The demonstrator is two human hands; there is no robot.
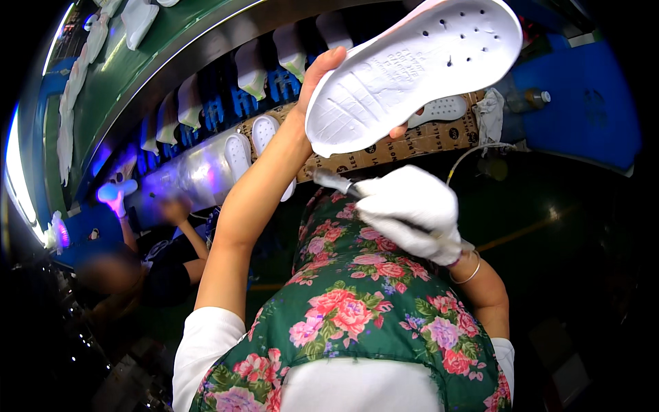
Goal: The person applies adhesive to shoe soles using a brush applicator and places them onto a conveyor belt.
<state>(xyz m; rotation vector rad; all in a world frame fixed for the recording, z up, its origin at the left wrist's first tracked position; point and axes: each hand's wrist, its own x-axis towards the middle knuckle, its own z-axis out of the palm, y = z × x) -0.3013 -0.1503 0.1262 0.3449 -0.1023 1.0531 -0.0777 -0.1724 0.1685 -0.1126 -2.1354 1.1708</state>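
My left hand (314,86) is raised and holds a white shoe sole (412,69) by its heel end, thumb on the near edge and fingertips showing under it. The sole's inner face, with small holes and moulded ridges, is turned toward me. My right hand (412,209), in a white glove, grips a thin metal tool (333,180). The tool's tip points left, just below the sole and beside my left forearm, and does not touch the sole. A green floral apron (357,309) covers my front.
A curved green conveyor (137,75) carries white soles at the upper left. Below it, several white soles (250,69) stand on blue holders, and more lie on a cardboard strip (425,141). A cloth (489,113) and a bottle (530,99) sit at right. Another person (158,264) works at lower left.
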